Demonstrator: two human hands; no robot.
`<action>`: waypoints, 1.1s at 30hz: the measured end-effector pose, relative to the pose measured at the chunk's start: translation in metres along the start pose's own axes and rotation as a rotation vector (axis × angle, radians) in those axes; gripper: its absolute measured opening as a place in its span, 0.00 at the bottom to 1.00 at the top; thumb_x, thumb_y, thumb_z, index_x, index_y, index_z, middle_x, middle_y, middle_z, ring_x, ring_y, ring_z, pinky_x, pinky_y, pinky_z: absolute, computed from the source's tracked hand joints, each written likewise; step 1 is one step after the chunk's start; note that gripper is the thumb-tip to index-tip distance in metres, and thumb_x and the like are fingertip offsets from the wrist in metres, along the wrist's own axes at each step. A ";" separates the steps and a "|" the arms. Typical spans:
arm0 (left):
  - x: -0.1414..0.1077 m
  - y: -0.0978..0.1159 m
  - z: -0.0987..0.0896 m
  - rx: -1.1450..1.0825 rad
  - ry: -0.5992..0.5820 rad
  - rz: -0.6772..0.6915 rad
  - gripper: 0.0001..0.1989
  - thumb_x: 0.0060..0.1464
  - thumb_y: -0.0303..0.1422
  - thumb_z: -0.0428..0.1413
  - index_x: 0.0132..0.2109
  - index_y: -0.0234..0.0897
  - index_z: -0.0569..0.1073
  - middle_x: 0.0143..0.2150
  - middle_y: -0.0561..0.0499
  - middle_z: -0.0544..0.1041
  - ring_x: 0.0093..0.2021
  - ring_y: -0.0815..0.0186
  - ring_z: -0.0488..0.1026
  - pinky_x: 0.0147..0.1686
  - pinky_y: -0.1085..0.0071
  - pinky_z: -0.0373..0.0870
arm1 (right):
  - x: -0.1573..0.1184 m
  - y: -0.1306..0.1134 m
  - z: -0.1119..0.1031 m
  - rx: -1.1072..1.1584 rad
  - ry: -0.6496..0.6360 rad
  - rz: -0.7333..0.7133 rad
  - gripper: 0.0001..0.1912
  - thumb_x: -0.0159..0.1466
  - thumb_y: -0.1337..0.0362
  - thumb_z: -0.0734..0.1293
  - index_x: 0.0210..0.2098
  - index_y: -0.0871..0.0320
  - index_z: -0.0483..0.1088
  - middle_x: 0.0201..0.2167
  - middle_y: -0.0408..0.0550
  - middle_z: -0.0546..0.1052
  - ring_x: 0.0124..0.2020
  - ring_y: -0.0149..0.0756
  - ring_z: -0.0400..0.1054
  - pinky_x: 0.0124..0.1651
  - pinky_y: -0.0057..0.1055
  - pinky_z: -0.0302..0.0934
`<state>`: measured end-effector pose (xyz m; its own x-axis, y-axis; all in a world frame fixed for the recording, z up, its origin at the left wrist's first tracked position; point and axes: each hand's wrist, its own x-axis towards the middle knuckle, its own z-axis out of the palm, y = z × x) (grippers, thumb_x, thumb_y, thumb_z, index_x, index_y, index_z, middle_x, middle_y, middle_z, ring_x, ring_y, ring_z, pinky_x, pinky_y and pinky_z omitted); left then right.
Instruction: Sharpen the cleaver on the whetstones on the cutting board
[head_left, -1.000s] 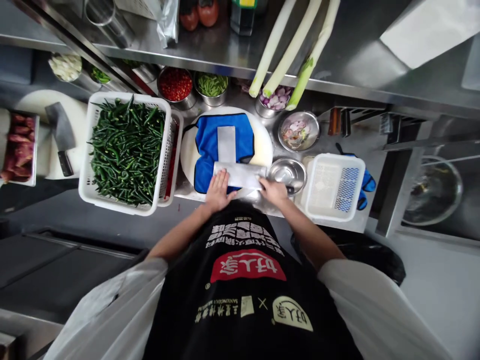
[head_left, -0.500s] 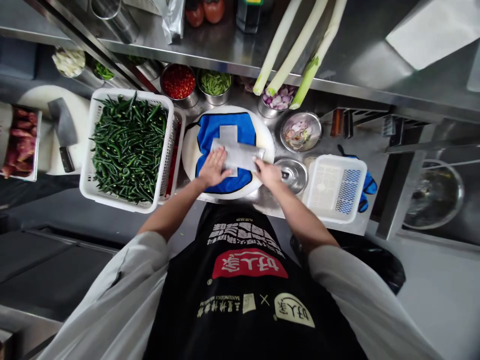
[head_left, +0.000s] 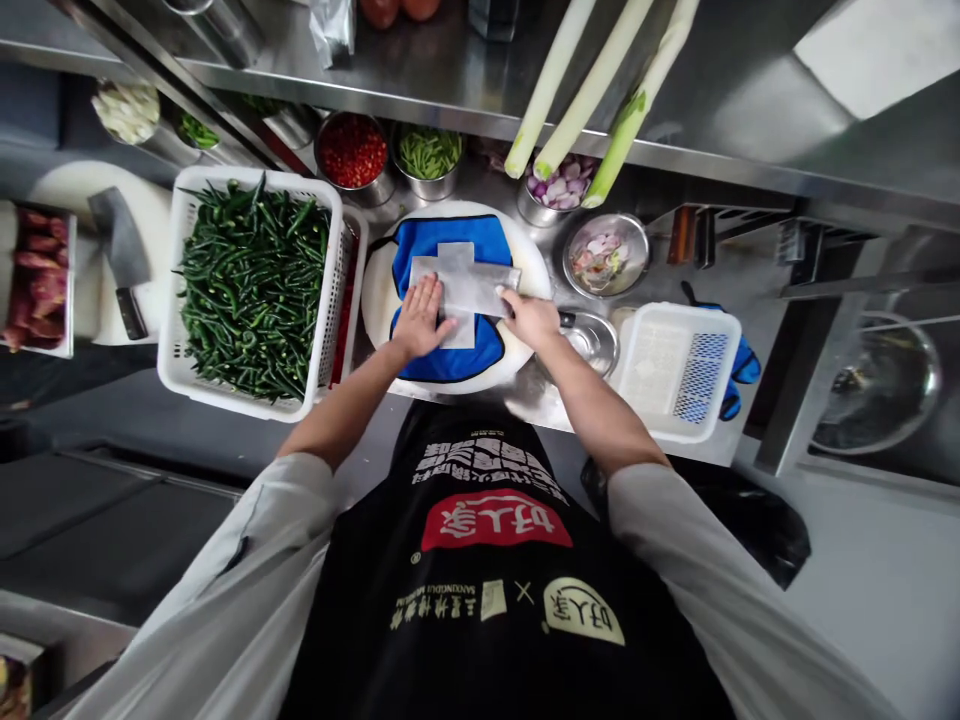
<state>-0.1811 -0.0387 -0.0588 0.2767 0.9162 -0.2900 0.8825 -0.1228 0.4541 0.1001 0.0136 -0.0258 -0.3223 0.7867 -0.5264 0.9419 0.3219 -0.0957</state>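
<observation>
A blue cloth item with black edging (head_left: 480, 362) lies on a round white cutting board (head_left: 531, 250). Across it, a light grey cross-shaped piece (head_left: 455, 256) is partly covered by a grey flat strip (head_left: 480, 290). My left hand (head_left: 421, 318) rests on the strip's left part, fingers spread flat. At the strip's right end, my right hand (head_left: 529, 318) pinches its edge between thumb and fingers.
Left of the board stands a white basket of green chillies (head_left: 251, 290). Bowls of red chillies (head_left: 352, 152), green pieces (head_left: 429, 155) and onions (head_left: 561, 185) line the back. A white basket (head_left: 660, 370) and a metal bowl (head_left: 606, 255) are on the right. Leeks (head_left: 551, 85) overhang the shelf.
The strip and both my hands have shifted slightly left over the blue item. The whole view has also moved a little.
</observation>
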 end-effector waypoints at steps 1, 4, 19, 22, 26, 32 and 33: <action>-0.007 0.002 0.002 0.001 0.005 0.012 0.48 0.69 0.57 0.42 0.80 0.23 0.48 0.81 0.34 0.41 0.82 0.49 0.36 0.79 0.48 0.35 | -0.008 -0.002 0.003 0.005 -0.017 0.000 0.35 0.71 0.54 0.65 0.75 0.52 0.61 0.49 0.56 0.82 0.46 0.48 0.77 0.43 0.34 0.64; -0.051 0.018 0.017 0.006 -0.028 0.058 0.49 0.68 0.59 0.44 0.79 0.24 0.51 0.81 0.34 0.45 0.82 0.50 0.40 0.79 0.50 0.40 | -0.051 -0.006 0.022 0.017 -0.112 -0.004 0.30 0.72 0.56 0.64 0.72 0.51 0.66 0.50 0.55 0.83 0.45 0.46 0.78 0.42 0.34 0.64; -0.058 0.031 0.019 -0.009 -0.095 0.065 0.48 0.69 0.59 0.42 0.80 0.28 0.49 0.81 0.37 0.45 0.82 0.51 0.41 0.80 0.50 0.41 | -0.069 -0.006 0.029 0.026 -0.162 0.056 0.30 0.71 0.56 0.64 0.71 0.50 0.68 0.46 0.56 0.83 0.43 0.48 0.78 0.42 0.35 0.65; -0.007 0.010 0.004 -0.020 -0.051 0.041 0.48 0.69 0.59 0.41 0.80 0.27 0.49 0.81 0.38 0.42 0.82 0.50 0.37 0.80 0.50 0.36 | -0.021 0.000 0.010 0.022 -0.056 0.057 0.33 0.72 0.54 0.64 0.75 0.49 0.62 0.48 0.56 0.83 0.45 0.49 0.78 0.44 0.36 0.65; -0.009 0.014 0.002 -0.008 -0.044 0.062 0.50 0.69 0.60 0.43 0.80 0.23 0.48 0.81 0.36 0.41 0.82 0.49 0.36 0.80 0.48 0.34 | -0.034 -0.006 0.013 0.041 -0.049 0.067 0.34 0.72 0.56 0.64 0.75 0.50 0.61 0.48 0.56 0.82 0.42 0.47 0.77 0.44 0.36 0.65; -0.047 0.032 0.019 -0.005 -0.131 0.105 0.46 0.69 0.57 0.43 0.79 0.26 0.52 0.81 0.38 0.45 0.82 0.52 0.40 0.80 0.52 0.39 | -0.077 -0.005 0.039 0.072 -0.120 0.132 0.32 0.71 0.56 0.64 0.73 0.50 0.67 0.46 0.56 0.83 0.42 0.49 0.78 0.43 0.37 0.66; -0.030 0.024 0.014 -0.007 -0.114 0.088 0.46 0.70 0.57 0.43 0.80 0.26 0.52 0.81 0.38 0.44 0.82 0.51 0.39 0.80 0.51 0.38 | -0.058 -0.003 0.031 0.064 -0.094 0.126 0.32 0.71 0.56 0.64 0.73 0.50 0.65 0.46 0.56 0.83 0.42 0.49 0.78 0.44 0.37 0.66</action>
<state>-0.1627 -0.0748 -0.0509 0.3948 0.8526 -0.3423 0.8501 -0.1976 0.4882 0.1186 -0.0497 -0.0213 -0.1943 0.7650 -0.6140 0.9793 0.1874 -0.0764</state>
